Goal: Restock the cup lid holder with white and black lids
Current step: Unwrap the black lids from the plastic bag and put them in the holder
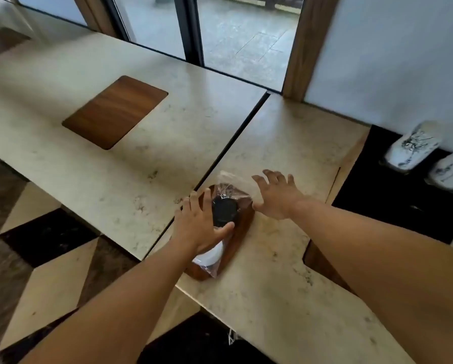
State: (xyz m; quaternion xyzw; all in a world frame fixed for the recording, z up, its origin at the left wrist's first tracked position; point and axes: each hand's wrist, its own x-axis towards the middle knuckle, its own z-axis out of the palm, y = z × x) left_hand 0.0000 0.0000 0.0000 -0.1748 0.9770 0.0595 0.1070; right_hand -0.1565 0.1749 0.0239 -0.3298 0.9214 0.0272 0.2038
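Both hands reach out over a pale stone counter (285, 143). The left hand (201, 224) lies spread on top of a stack of black lids (224, 211), fingers splayed wide and thumb pressed against the near edge of the stack. The black lids sit in clear plastic wrap (230, 185) whose loose end bunches up just beyond them. Nearer the camera, a stack of white lids (212, 254) lies in line with the black ones, partly hidden under the left wrist. Both stacks rest in a dark wooden lid holder (242, 229) set into the counter close to its left edge. The right hand (275, 195) hovers open just right of the wrap, fingers spread, holding nothing. A second wooden inlay (115, 111) sits in the neighbouring counter section, well apart
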